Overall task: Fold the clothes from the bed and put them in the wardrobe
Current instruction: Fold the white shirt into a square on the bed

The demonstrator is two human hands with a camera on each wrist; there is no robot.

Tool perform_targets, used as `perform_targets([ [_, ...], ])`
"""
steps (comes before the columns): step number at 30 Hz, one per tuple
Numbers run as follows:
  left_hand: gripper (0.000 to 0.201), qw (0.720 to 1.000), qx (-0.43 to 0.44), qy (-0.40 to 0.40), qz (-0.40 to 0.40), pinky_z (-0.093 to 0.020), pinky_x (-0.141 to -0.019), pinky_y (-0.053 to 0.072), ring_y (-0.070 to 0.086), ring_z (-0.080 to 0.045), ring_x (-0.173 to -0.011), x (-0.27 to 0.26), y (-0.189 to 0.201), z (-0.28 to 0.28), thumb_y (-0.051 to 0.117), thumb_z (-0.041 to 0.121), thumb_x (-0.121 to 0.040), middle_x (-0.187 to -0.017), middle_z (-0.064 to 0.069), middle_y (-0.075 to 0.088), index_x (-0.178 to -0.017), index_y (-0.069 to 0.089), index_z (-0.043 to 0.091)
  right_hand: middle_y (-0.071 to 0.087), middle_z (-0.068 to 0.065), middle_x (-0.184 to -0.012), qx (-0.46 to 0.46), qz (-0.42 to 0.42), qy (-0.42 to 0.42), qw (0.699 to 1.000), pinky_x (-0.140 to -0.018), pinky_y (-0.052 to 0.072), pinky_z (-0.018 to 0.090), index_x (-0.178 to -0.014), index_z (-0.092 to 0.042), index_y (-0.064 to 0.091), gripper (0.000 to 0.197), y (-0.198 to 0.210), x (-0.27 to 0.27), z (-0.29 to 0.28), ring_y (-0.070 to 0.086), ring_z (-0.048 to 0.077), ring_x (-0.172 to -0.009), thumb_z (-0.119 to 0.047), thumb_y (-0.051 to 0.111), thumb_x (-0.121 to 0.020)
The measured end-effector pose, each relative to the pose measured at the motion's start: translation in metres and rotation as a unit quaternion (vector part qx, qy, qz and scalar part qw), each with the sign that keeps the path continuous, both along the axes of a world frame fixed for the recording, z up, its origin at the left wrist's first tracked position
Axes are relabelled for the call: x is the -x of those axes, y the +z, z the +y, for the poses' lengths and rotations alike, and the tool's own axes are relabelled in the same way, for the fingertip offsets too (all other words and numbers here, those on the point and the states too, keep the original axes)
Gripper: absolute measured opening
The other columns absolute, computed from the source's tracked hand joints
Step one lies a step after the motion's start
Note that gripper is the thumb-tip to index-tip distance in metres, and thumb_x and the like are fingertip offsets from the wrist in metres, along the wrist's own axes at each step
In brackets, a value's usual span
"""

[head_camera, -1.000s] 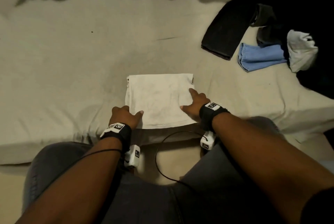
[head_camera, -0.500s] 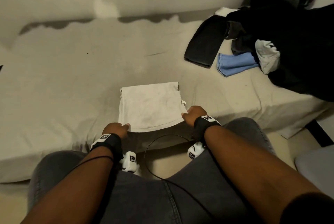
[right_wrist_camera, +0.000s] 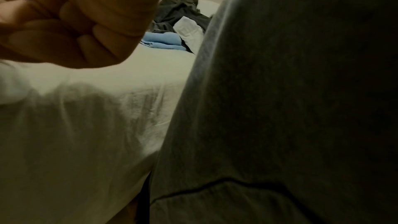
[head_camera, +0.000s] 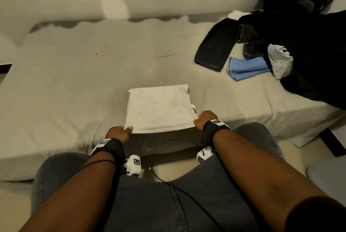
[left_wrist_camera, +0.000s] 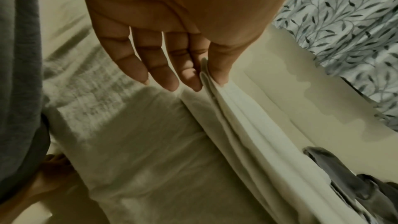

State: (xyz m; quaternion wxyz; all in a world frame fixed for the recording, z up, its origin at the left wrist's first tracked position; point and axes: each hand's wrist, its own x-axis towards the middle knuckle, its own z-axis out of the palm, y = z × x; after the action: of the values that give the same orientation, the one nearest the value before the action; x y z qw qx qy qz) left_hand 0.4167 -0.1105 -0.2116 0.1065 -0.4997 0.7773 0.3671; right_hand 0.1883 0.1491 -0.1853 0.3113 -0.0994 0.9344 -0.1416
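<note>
A folded white garment (head_camera: pixel 159 108) lies on the bed (head_camera: pixel 74 82) at its near edge, right in front of me. My left hand (head_camera: pixel 127 128) is at its near-left corner. In the left wrist view that hand (left_wrist_camera: pixel 203 81) pinches the layered edge of the white garment (left_wrist_camera: pixel 237 125) between thumb and forefinger, the other fingers straight. My right hand (head_camera: pixel 197 120) is at the near-right corner with its fingers curled in. The right wrist view shows that hand (right_wrist_camera: pixel 64 28) balled up just above white cloth (right_wrist_camera: pixel 13 83). The garment's near edge hangs slightly off the mattress.
A heap of unfolded dark clothes (head_camera: pixel 309 54) covers the bed's right end, with black trousers (head_camera: pixel 215 48), a blue garment (head_camera: pixel 245 68) and a pale grey piece (head_camera: pixel 280 61). My grey-trousered knees (head_camera: pixel 149 203) touch the bed's front. A leaf-patterned curtain (left_wrist_camera: pixel 344 23) hangs behind.
Both hands have left the top of the white garment and taken its two near corners. The garment has slid a little towards the bed's near edge.
</note>
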Motion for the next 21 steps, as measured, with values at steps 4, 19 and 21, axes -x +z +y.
perform_targets([
  [4, 0.045, 0.998, -0.026, -0.034, -0.051, -0.032, -0.082, 0.043, 0.061, -0.033, -0.097, -0.002, 0.001, -0.003, 0.052, 0.051, -0.101, -0.115, -0.017, 0.07, -0.091, 0.07, 0.012, 0.06, 0.011, -0.097, -0.016, -0.024, -0.018, 0.999, -0.074, 0.043, 0.03, -0.095, -0.009, 0.06, 0.023, -0.001, 0.008, 0.004, 0.055, 0.027, -0.08, -0.03, 0.067, -0.088],
  [19, 0.036, 0.991, 0.018, 0.069, 0.116, -0.035, -0.11, 0.042, 0.059, -0.028, -0.125, 0.048, -0.001, -0.021, 0.059, 0.033, -0.099, -0.133, -0.005, 0.066, -0.131, 0.064, 0.017, 0.069, 0.01, -0.107, 0.123, 0.078, -0.041, 0.988, -0.094, 0.047, 0.031, -0.102, -0.017, 0.072, 0.036, -0.015, 0.039, -0.041, 0.062, 0.032, -0.106, -0.047, 0.056, -0.089],
  [21, 0.036, 0.991, 0.014, 0.077, 0.11, -0.033, -0.11, 0.042, 0.059, -0.028, -0.126, 0.056, -0.005, -0.031, 0.058, 0.033, -0.099, -0.135, -0.005, 0.065, -0.131, 0.064, 0.018, 0.064, 0.008, -0.131, 0.133, 0.06, -0.067, 0.987, -0.108, 0.043, 0.034, -0.125, -0.016, 0.067, 0.044, -0.021, 0.046, -0.047, 0.057, 0.031, -0.124, -0.044, 0.06, -0.093],
])
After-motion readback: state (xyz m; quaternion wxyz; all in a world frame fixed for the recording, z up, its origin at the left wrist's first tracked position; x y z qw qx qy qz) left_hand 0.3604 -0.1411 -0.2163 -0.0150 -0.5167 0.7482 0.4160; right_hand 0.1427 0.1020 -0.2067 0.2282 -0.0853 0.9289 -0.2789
